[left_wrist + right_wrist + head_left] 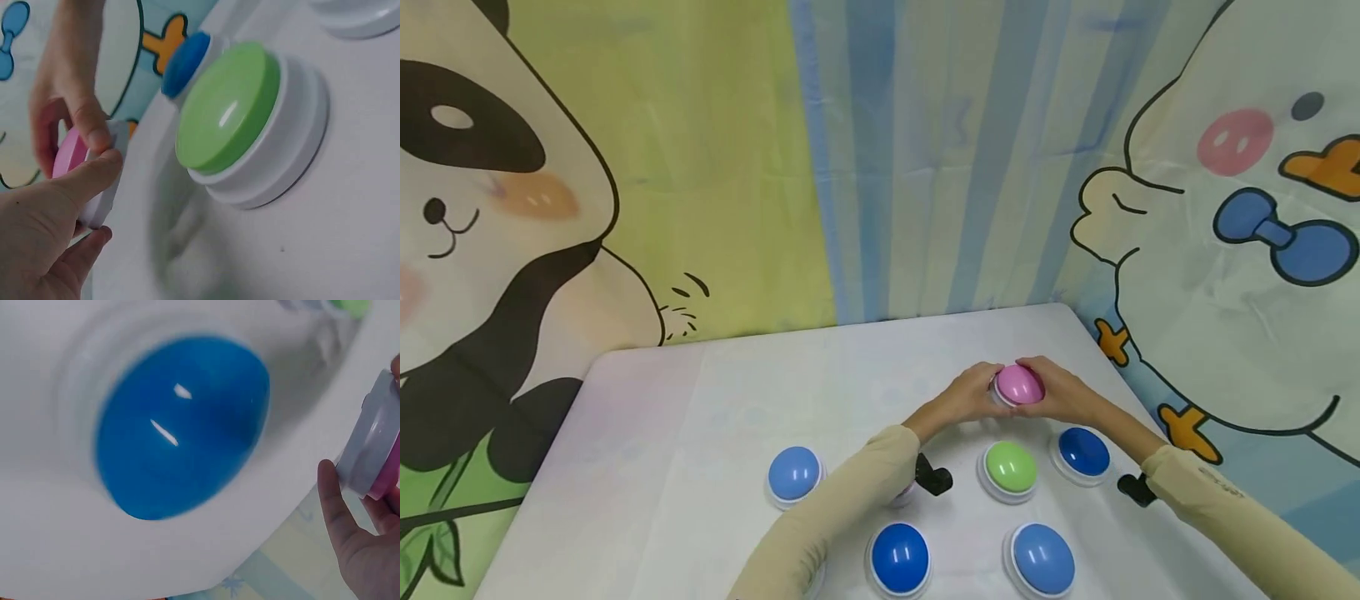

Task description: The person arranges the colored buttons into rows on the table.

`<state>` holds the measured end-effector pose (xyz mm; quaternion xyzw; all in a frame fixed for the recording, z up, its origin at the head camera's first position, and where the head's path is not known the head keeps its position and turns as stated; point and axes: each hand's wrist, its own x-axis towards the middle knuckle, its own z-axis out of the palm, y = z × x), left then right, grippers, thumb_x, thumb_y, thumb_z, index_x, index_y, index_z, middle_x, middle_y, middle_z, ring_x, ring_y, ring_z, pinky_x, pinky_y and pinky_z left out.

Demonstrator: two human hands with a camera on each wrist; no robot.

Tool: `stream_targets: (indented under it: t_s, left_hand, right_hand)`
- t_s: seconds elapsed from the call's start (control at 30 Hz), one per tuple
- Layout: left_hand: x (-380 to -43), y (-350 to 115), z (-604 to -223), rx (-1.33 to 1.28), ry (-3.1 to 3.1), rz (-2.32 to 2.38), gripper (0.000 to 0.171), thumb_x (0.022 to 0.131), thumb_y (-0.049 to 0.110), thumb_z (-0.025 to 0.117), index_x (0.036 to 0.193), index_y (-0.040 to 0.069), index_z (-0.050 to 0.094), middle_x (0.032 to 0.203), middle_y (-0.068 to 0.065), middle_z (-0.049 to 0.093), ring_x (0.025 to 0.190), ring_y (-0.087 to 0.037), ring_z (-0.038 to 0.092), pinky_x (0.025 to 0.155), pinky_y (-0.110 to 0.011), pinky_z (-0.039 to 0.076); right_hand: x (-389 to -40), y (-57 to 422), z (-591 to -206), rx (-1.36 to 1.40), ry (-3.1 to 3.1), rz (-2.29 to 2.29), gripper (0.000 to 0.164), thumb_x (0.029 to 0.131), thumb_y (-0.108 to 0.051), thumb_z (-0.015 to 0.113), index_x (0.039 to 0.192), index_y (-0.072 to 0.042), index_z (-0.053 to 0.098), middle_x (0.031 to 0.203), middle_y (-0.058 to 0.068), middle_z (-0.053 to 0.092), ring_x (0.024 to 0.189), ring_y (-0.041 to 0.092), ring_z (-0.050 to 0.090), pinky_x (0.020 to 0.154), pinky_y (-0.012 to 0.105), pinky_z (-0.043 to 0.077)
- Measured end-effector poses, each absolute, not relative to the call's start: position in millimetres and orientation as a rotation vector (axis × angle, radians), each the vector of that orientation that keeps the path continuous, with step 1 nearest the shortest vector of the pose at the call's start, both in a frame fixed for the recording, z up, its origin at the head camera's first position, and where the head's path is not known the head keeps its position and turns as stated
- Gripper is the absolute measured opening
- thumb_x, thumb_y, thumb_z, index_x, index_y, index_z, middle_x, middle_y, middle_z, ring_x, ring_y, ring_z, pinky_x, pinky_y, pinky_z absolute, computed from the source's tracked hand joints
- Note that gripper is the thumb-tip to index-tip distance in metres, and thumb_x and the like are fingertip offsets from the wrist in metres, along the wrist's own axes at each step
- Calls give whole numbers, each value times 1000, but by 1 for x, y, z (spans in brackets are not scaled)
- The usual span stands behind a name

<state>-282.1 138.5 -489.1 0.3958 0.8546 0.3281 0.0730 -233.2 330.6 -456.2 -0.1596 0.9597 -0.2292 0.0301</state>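
A pink dome push button [1020, 385] with a white base is held between both hands, lifted off the white table. My left hand [967, 395] grips its left side, thumb along the white base in the left wrist view. From the other side my right hand [1063, 393] grips it, fingers at the dome and rim. Closest to the hands stand a green dome button [1011, 467] and a dark blue one [1084, 452]. The green button's white base [303, 131] rests on the table in the left wrist view.
Nearer the front are another dark blue button [900, 558], a light blue one [1043, 559] and a light blue one [794, 473] at left. My left sleeve [842, 500] partly hides two more. A printed cloth [925, 167] hangs behind the table [700, 467].
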Motion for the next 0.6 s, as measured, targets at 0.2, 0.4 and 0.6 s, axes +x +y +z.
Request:
stream_targets:
  t_s: [0.2,0.4,0.6]
  left_hand:
    - [-247,118,-475,1365,2436,971,65,73,37,75,127,10,50,122,-1,55,106,-5,56,87,-9,45]
    - [-211,114,-458,1472,2444,915,68,73,45,73,128,14,49,123,4,55,107,0,53,86,-5,42]
    - [-189,114,-452,1483,2457,956,68,69,48,74,125,16,51,118,7,57,102,2,53,81,-3,42]
  right_hand:
    - [-179,327,-453,-579,2960,-786,84,65,-42,80,129,-4,42,123,13,52,107,27,55,76,33,56]
    - [-141,324,-438,-564,2980,-750,83,62,-43,82,128,-9,45,121,5,54,104,22,56,73,27,56]
    - [-117,323,-426,-555,2999,-767,82,59,-47,82,126,-15,47,119,-3,55,102,17,57,71,20,55]
